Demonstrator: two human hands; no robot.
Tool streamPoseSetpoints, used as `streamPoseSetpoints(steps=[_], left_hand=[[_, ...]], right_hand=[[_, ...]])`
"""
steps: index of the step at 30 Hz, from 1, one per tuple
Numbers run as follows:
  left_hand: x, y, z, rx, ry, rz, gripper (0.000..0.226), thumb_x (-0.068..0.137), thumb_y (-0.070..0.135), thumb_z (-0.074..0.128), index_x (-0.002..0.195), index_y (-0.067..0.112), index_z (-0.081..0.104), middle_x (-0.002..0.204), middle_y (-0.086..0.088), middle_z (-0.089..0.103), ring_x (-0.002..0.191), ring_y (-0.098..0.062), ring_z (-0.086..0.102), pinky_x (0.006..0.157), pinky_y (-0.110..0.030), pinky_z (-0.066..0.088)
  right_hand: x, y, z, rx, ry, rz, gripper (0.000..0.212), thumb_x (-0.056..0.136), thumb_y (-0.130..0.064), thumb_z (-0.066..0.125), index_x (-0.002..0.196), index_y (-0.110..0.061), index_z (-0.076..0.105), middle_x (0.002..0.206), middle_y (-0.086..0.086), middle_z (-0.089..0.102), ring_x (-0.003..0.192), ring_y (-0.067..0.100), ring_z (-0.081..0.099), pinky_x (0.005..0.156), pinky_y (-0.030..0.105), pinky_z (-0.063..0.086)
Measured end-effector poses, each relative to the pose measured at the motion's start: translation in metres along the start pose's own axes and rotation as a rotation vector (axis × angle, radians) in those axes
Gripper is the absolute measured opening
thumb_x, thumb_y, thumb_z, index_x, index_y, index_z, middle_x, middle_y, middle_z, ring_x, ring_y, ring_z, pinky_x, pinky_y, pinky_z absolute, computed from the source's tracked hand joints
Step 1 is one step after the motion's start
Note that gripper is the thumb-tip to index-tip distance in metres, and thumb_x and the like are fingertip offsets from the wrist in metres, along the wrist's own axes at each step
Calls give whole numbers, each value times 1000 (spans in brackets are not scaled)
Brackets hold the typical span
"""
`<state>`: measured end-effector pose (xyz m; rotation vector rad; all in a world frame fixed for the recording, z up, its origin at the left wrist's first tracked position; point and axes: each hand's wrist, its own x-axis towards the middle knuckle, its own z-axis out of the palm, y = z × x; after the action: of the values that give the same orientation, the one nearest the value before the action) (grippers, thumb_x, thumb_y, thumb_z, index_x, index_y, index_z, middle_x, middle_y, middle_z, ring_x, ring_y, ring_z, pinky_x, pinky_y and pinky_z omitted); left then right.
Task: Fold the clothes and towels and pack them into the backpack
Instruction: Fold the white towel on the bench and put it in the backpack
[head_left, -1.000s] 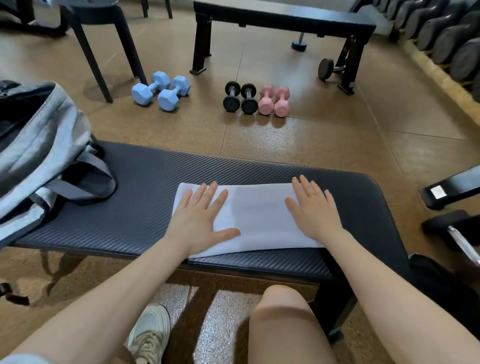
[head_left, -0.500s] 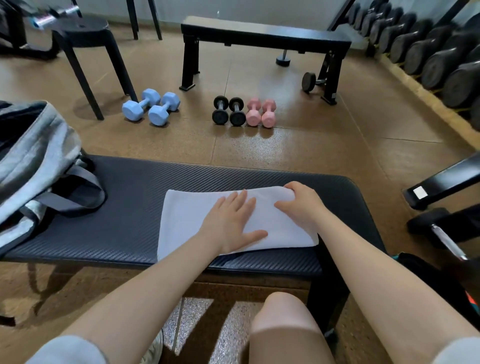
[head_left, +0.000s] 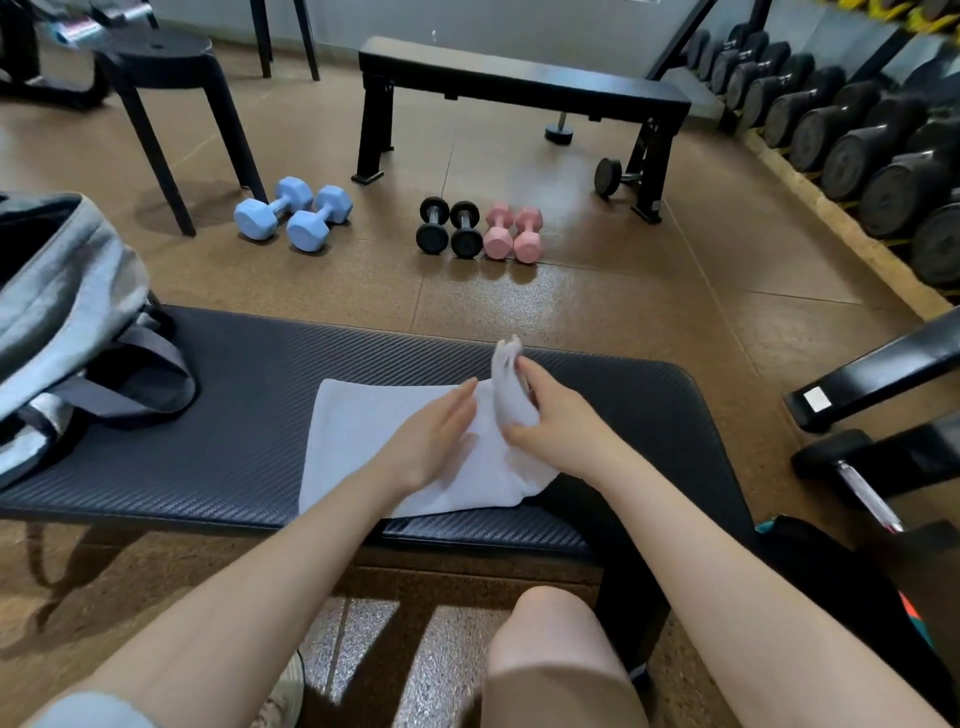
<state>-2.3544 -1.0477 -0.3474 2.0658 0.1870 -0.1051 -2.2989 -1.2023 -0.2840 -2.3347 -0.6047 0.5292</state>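
Hands on white towel (head_left: 363, 431), right (head_left: 550, 421) gripping, left (head_left: 436, 441) flat; black bench (head_left: 234, 415), brown gym floor (head_left: 597, 312)

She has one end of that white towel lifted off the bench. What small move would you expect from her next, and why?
Probably she carries the lifted end leftward over the flat half to fold it. Her right hand grips the raised right end of the towel, while her left hand lies open on its middle, as if marking the crease. The backpack waits at the bench's left end.

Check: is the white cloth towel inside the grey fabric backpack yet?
No, the white cloth towel lies on the black padded bench, beside the grey fabric backpack.
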Motion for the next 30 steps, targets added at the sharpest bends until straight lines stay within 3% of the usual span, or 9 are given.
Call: streamPoseSetpoints(steps=[2,5,7,10,14,18,21,27,30], left_hand=[[-8,6,-12,-423,68,-53,37,99,40,34,127,25,53,130,1,57,116,-12,52,101,-34,38],[-16,11,-19,-521,100,-128,31,90,36,51,113,16,57,99,-13,65,87,-21,61,85,-39,47],[-13,7,-16,-494,145,-191,47,72,35,62,115,15,55,99,-16,67,91,-29,64,85,-45,48],[-2,2,-13,-263,231,-257,50,75,17,60,124,11,50,101,-13,66,95,-32,63,83,-43,50],[-2,7,-15,21,310,-237,56,87,10,54,139,8,35,102,-6,62,101,-24,57,81,-28,41],[-24,-8,-28,317,354,-157,61,89,21,56,142,10,30,130,-8,50,121,-26,45,98,-33,36],[-46,-25,-40,601,451,-307,52,87,33,56,131,10,39,132,-10,42,119,-33,39,93,-41,37],[-64,-37,-64,367,474,-644,58,84,52,55,115,4,44,117,-13,54,112,-34,49,87,-41,43],[-68,-30,-81,318,382,-611,41,83,48,58,91,8,54,90,-7,59,83,-25,56,65,-31,42]], right_hand=[[4,-13,20,-165,-60,-92,30,83,-16,55,110,-21,43,83,-7,51,81,20,53,57,25,34],[6,-23,44,-164,-105,-157,10,89,-26,53,91,-19,47,74,-12,46,66,8,43,58,25,32],[6,-21,45,-50,-84,-129,20,90,-20,51,107,-15,59,86,-9,59,74,7,53,72,27,43],[8,-3,34,-78,164,-241,37,87,-8,52,122,-16,60,117,0,63,107,17,54,98,29,40],[21,21,33,-443,-80,-356,76,84,-48,59,147,-17,28,157,2,15,146,22,4,119,35,6],[33,17,55,-583,-165,-311,105,76,-71,53,151,-19,2,158,-3,-9,145,19,-15,117,38,-7],[38,11,65,-611,-107,-280,106,74,-74,51,151,-23,-1,158,-1,-10,144,23,-16,116,39,-8],[43,-7,84,-607,-80,-248,107,74,-75,48,151,-19,0,159,2,-10,144,25,-17,117,42,-6],[40,-10,93,-543,-12,-223,109,74,-74,51,151,-14,3,159,1,-5,145,24,-13,117,41,-4]])
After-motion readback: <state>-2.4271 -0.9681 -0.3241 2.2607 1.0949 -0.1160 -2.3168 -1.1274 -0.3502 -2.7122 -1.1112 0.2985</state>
